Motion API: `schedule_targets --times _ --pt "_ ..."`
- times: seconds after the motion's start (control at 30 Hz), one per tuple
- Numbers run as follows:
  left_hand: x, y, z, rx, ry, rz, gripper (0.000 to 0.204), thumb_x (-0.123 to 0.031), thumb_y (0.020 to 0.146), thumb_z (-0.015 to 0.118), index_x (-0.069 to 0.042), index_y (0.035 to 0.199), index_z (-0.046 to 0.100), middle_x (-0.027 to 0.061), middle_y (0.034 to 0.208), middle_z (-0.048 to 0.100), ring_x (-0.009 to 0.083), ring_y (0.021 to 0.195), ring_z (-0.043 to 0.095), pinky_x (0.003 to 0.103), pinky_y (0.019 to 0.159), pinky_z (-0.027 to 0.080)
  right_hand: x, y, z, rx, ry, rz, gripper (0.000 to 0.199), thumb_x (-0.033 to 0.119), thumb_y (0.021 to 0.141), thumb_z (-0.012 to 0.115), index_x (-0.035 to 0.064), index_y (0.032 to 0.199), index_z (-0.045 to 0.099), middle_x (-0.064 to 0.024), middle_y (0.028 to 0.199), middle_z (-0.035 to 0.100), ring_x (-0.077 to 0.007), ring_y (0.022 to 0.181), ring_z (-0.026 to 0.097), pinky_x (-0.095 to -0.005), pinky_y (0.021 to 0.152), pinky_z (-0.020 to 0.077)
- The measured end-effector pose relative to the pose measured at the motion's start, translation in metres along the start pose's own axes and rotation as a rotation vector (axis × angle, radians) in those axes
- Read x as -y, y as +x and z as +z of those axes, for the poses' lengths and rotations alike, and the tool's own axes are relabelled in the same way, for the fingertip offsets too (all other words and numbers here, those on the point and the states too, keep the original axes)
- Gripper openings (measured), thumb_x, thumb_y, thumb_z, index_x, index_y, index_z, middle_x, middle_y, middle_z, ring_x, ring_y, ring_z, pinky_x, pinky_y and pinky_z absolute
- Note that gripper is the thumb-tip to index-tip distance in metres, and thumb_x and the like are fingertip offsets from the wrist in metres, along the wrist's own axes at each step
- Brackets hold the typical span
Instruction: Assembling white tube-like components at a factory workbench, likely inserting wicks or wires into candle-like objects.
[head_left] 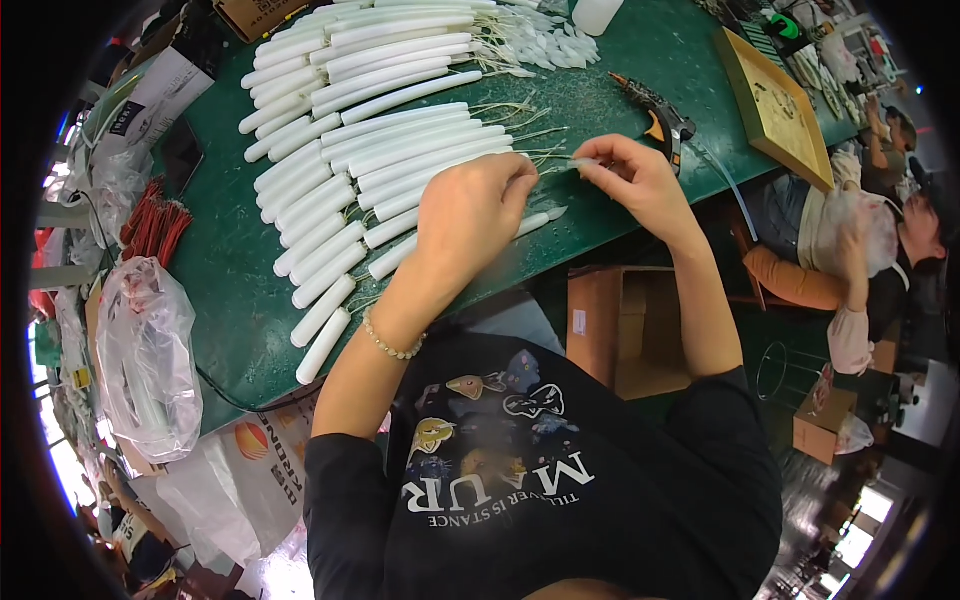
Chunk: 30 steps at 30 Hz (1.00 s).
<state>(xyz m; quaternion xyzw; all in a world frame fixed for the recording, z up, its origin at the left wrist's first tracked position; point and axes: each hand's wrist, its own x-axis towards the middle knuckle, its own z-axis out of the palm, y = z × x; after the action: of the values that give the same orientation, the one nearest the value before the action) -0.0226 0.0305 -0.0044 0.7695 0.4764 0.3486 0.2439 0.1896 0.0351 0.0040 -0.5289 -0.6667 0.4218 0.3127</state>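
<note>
Rows of white candle sticks (400,125) with thin wires at their ends lie side by side on the green table. My left hand (475,205) is closed over the right end of one stick in the nearer group; its fingertips partly hide what they pinch. To its right, my right hand (640,185) pinches a small translucent flame-shaped tip (578,163) between thumb and finger, beside the wire ends. Nearest the table's front edge lies a stick with a flame tip (557,213) on its end. A heap of loose flame tips (550,42) sits beyond the wires.
A glue gun (655,112) with a bluish glue stick (728,190) lies beyond my right hand. Farther right is a shallow tray (735,70). Red wires (155,225) and a clear plastic bag (150,350) are at left. A cardboard box (590,330) stands below the table edge.
</note>
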Motion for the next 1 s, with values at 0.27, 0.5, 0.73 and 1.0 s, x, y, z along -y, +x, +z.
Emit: schedule_targets --times 0.27,0.5,0.73,1.0 --pt "-0.0006 0.0003 0.0008 0.002 -0.008 0.010 0.013 -0.018 0.080 0.062 -0.006 0.084 0.067 0.0118 0.072 0.063 0.0269 0.059 0.059 0.033 0.056 0.046 -0.0043 -0.0023 0.0111 -0.041 0.096 -0.075 0.019 0.014 0.084 0.063 0.0010 0.097 0.062 0.0020 0.078 0.059 -0.0025 0.063 0.048 -0.0176 0.058 0.0406" --pt "0.0004 0.0000 0.0020 -0.007 -0.009 0.027 0.013 -0.017 0.080 0.062 -0.006 0.083 0.066 0.0116 0.071 0.063 0.0271 0.059 0.059 0.033 0.056 0.045 -0.0048 0.0005 0.0115 -0.015 0.117 -0.055 0.020 0.015 0.084 0.063 0.0004 0.098 0.062 0.0005 0.081 0.061 -0.0037 0.066 0.051 -0.0182 0.061 0.0431" --pt "-0.0021 0.0005 0.0003 0.009 -0.030 0.021 0.012 -0.015 0.080 0.058 -0.006 0.081 0.065 0.0129 0.075 0.063 0.0327 0.068 0.060 0.040 0.061 0.047 0.0020 0.0010 0.0082 0.034 0.158 -0.049 0.019 0.013 0.085 0.062 -0.0001 0.099 0.063 0.0011 0.082 0.062 -0.0036 0.070 0.052 -0.0182 0.064 0.0432" --pt "0.0014 0.0012 0.0032 -0.035 -0.040 0.048 0.012 -0.016 0.080 0.062 -0.007 0.087 0.067 0.0100 0.077 0.065 0.0255 0.062 0.061 0.031 0.058 0.047 0.0005 -0.0002 0.0062 0.073 0.217 -0.004 0.017 0.012 0.085 0.061 0.0007 0.098 0.063 0.0012 0.082 0.062 -0.0034 0.073 0.053 -0.0171 0.064 0.0423"
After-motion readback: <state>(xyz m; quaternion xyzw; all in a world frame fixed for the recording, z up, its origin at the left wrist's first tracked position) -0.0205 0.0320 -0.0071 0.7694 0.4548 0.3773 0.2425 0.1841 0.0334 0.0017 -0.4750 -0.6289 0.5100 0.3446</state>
